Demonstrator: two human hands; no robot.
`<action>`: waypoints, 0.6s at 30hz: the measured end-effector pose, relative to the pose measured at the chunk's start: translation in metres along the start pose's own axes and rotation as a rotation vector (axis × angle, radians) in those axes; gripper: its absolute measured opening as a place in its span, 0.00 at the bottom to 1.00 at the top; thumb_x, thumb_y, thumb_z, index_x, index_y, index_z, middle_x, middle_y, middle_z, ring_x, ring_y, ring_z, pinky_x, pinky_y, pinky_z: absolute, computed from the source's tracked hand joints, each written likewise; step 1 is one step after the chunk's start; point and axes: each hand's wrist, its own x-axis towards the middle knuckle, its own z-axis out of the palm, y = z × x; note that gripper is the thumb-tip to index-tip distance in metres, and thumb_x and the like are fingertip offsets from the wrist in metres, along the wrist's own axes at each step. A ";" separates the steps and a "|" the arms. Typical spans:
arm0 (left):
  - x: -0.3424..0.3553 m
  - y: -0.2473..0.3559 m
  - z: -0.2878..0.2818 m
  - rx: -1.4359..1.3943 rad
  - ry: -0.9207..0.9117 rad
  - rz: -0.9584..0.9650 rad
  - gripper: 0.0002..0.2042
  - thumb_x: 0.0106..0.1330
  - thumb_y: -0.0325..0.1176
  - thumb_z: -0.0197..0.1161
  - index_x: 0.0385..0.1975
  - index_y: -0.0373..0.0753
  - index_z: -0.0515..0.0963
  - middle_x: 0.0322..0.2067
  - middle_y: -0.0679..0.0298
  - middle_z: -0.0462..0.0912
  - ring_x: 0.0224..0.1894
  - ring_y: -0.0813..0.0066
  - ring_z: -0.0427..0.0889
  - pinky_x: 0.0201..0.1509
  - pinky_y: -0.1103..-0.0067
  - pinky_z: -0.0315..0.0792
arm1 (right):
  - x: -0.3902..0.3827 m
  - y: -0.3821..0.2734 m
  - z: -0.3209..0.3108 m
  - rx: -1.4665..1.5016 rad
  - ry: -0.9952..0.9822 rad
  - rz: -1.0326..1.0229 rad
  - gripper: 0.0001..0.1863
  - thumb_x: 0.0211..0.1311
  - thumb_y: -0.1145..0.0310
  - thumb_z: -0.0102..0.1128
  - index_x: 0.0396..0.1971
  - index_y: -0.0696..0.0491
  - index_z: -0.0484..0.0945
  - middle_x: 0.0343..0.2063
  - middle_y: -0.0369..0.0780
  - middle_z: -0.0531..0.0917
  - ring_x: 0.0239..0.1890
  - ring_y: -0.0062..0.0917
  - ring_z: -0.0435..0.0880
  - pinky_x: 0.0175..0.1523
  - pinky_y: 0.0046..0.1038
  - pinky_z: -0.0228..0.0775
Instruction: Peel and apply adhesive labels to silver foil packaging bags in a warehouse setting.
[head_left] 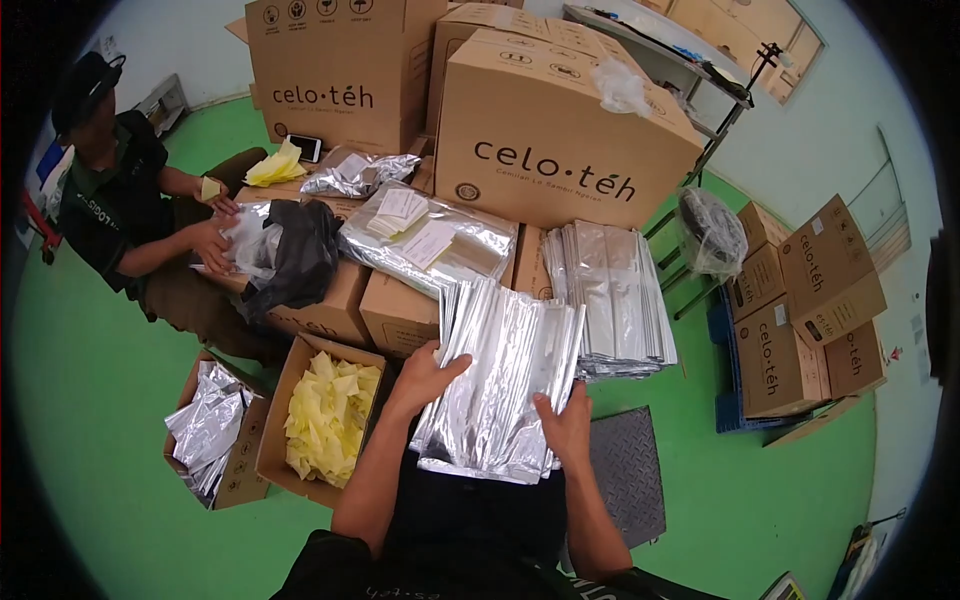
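Foil stack (pixel 500 385) between left hand (pixel 428 380) and right hand (pixel 570 420), fingers probably beneath.

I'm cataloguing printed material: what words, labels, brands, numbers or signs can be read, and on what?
I won't copy wording, only locate it.
Large front box: dark lettering, legible; handling symbols on top.
Tall left box: matching lettering, handling symbols.
Tilted right box: lettering legible.
White slips: too small to read.
Held silver sheets: no print discernible.

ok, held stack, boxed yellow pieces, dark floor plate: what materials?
Held stack: likely foil or metallised film, glossy silver, from highlights and creases.
Yellow pieces: thin, matte-looking, crumpled with crisp folds; probably paper, film possible.
Floor plate: grey, raised tread pattern; metal or rubber, can't tell.
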 end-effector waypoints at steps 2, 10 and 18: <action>0.000 -0.004 -0.005 -0.257 -0.107 -0.084 0.22 0.59 0.34 0.70 0.51 0.30 0.77 0.44 0.58 0.84 0.44 0.73 0.81 0.52 0.77 0.73 | -0.002 -0.002 0.002 0.094 -0.002 0.021 0.28 0.55 0.68 0.67 0.52 0.66 0.68 0.45 0.56 0.78 0.47 0.48 0.78 0.55 0.42 0.67; -0.069 0.030 -0.035 -0.381 0.033 0.263 0.14 0.63 0.30 0.67 0.46 0.32 0.77 0.35 0.68 0.79 0.38 0.84 0.74 0.45 0.83 0.70 | -0.017 -0.045 -0.019 0.791 -0.155 0.176 0.18 0.59 0.76 0.65 0.49 0.63 0.75 0.40 0.39 0.83 0.41 0.21 0.81 0.50 0.25 0.72; -0.071 0.082 -0.056 -0.302 0.132 0.775 0.14 0.59 0.26 0.70 0.44 0.33 0.78 0.34 0.65 0.81 0.36 0.80 0.77 0.41 0.82 0.71 | 0.018 -0.084 -0.068 0.874 -0.020 -0.202 0.12 0.60 0.71 0.68 0.37 0.64 0.81 0.41 0.37 0.80 0.42 0.19 0.76 0.49 0.24 0.68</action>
